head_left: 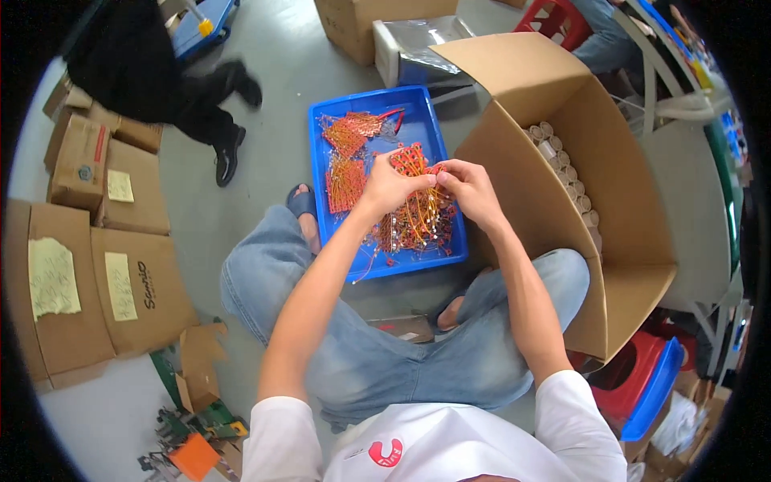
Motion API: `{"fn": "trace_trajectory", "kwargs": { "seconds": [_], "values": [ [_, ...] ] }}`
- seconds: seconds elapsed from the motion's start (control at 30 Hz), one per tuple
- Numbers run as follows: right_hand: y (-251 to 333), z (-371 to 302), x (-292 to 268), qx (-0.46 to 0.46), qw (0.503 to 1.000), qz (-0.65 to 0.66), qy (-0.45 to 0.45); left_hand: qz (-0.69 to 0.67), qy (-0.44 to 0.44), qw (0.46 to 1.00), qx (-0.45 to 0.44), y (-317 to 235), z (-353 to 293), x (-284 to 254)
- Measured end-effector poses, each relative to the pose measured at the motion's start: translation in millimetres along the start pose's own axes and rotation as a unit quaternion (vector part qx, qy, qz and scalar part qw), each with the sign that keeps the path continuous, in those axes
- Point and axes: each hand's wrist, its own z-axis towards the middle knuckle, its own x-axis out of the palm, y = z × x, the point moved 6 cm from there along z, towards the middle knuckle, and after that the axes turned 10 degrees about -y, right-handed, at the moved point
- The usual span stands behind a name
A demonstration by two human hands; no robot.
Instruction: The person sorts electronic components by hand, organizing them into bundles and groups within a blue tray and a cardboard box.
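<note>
My left hand (388, 186) is closed around a bunch of red parts with orange-yellow wires (411, 162), held above a blue plastic tray (430, 124). Beside it, my right hand (472, 191) pinches at the right side of the same bunch, the fingertips of both hands nearly meeting. The wires hang down from between the hands. More bundles of orange wires (346, 183) lie in the tray's left and far parts. Under my hands a loose heap of wired red parts (409, 237) fills the near end; what the right fingertips pinch is partly hidden.
A tall open carton (530, 193) with white cylinders (562, 165) inside stands to my right. Stacked cartons (144, 273) line the left. Another person's leg and black shoe (228, 157) are on the floor at the far left. A red stool (618, 386) sits at the near right.
</note>
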Motion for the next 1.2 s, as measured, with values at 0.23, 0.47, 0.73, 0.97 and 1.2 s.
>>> {"fn": "trace_trajectory", "kwargs": {
  "seconds": [0.23, 0.47, 0.73, 0.97, 1.2],
  "values": [
    [18.0, -17.4, -1.7, -0.142, 0.956, -0.158, -0.204, 0.011, -0.029, 1.0, 0.002, 2.4, -2.1, 10.5],
    [19.8, -22.1, 2.5, -0.122, 0.945, -0.199, -0.229, 0.081, -0.085, 0.993, 0.033, 12.1, -3.0, 10.3],
    [3.3, -4.2, -4.5, -0.084, 0.961, -0.15, -0.217, 0.025, -0.153, 0.987, -0.043, 12.7, -2.8, 1.6],
    [17.2, -4.9, 2.2, -0.214, 0.939, -0.18, -0.2, -0.009, -0.154, 0.987, -0.038, 17.9, 0.1, -5.3],
    [-2.8, 1.1, 5.5, -0.057, 0.989, -0.125, -0.046, 0.086, -0.114, 0.982, -0.121, 16.3, -4.7, 0.4]
  ]
}}
